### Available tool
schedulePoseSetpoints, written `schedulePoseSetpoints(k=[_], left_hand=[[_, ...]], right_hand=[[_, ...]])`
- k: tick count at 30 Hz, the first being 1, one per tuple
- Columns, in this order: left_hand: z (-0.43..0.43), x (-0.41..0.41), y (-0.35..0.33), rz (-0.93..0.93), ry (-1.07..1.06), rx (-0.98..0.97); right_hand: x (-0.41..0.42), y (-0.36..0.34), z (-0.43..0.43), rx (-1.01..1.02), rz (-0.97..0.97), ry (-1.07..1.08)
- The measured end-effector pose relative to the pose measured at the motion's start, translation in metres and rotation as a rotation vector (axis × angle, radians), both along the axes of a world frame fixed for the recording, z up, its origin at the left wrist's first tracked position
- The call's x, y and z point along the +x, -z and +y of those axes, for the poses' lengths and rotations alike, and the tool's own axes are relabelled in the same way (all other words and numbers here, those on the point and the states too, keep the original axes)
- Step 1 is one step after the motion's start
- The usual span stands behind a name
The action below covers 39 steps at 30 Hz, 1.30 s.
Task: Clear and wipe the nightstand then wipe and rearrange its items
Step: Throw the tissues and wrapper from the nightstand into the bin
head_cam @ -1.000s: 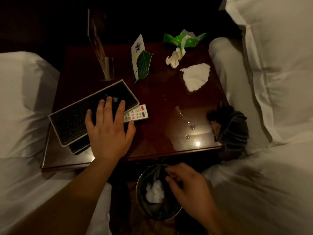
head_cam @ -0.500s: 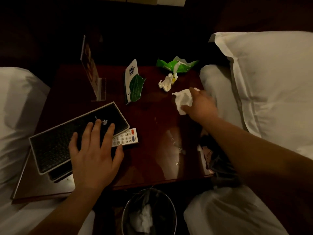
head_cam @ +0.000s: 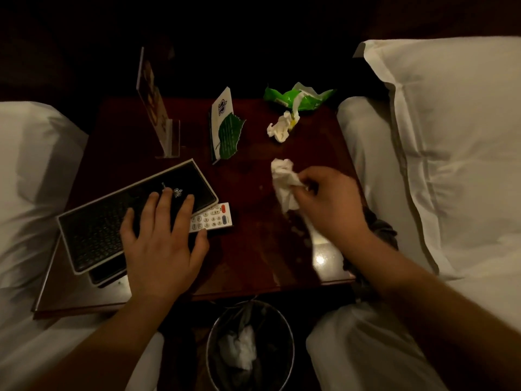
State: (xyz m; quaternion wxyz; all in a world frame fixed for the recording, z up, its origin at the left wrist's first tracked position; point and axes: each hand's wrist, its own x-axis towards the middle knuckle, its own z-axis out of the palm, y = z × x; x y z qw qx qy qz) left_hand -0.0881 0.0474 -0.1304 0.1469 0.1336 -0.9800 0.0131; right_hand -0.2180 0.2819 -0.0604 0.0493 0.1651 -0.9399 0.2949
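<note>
The dark wooden nightstand (head_cam: 253, 249) fills the middle of the head view. My right hand (head_cam: 329, 204) grips a crumpled white tissue (head_cam: 283, 182) just above the tabletop, right of centre. My left hand (head_cam: 160, 241) lies flat, fingers spread, on a black folder with a pale border (head_cam: 112, 221) and a white remote (head_cam: 214, 218) at the left. Farther back lie another crumpled tissue (head_cam: 280, 127) and a green wrapper (head_cam: 298, 97). A white card with a green leaf (head_cam: 225, 128) and a clear sign stand (head_cam: 158, 108) stand at the back.
A round metal bin (head_cam: 251, 345) with white tissue inside stands on the floor below the front edge. White bedding (head_cam: 28, 179) flanks the left and white pillows (head_cam: 451, 136) the right. A dark cloth (head_cam: 380, 230) hangs at the right edge. Wet spots shine near the front right.
My right hand rose from the bin to the flat tissue, grasped it and has drawn it crumpled toward the front. The left hand stays on the folder.
</note>
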Motion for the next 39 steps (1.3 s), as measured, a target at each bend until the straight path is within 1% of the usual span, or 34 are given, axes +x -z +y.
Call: schedulePoseSetpoints(k=[3, 5, 8, 11, 13, 14, 18, 20, 23, 26, 28, 30, 35, 37, 39], left_hand=[[-0.001, 0.000, 0.003, 0.016, -0.002, 0.002], [0.000, -0.001, 0.004, 0.024, -0.006, -0.006], [-0.001, -0.001, 0.006, 0.031, -0.001, -0.022], [-0.003, 0.000, 0.009, 0.038, 0.005, -0.027], [-0.003, 0.001, 0.010, 0.046, 0.006, -0.028], [-0.003, 0.000, 0.010, 0.050, 0.007, -0.027], [-0.003, 0.000, 0.011, 0.062, 0.015, -0.009], [-0.003, 0.001, 0.012, 0.061, 0.013, -0.006], [-0.002, 0.001, 0.011, 0.057, 0.014, -0.005], [-0.002, 0.001, 0.011, 0.050, 0.012, 0.000], [-0.002, 0.001, 0.011, 0.047, 0.010, -0.004], [-0.001, 0.001, 0.011, 0.042, 0.014, -0.003], [-0.003, 0.002, 0.009, 0.023, 0.013, -0.013], [-0.002, 0.001, 0.008, 0.017, 0.010, -0.011], [-0.002, 0.000, 0.007, 0.014, 0.008, 0.000]], right_hand=[[0.060, -0.005, -0.006, -0.095, -0.020, -0.118], [0.092, 0.001, -0.008, -0.131, -0.087, -0.177], [0.128, 0.019, -0.006, -0.133, -0.132, -0.228], [0.165, 0.048, -0.003, -0.162, -0.124, -0.372], [0.187, 0.073, 0.000, -0.094, -0.172, -0.449], [0.193, 0.086, 0.002, -0.043, -0.217, -0.451], [0.195, 0.140, 0.007, 0.200, -0.504, -0.340], [0.192, 0.165, 0.006, 0.306, -0.592, -0.300], [0.192, 0.191, 0.003, 0.364, -0.694, -0.254], [0.196, 0.205, 0.003, 0.427, -0.766, -0.265], [0.194, 0.199, 0.004, 0.400, -0.741, -0.240], [0.191, 0.177, 0.005, 0.324, -0.671, -0.231], [0.174, 0.077, 0.008, 0.102, -0.426, -0.314], [0.152, 0.037, 0.006, 0.017, -0.361, -0.311], [0.115, 0.007, -0.002, 0.001, -0.272, -0.297]])
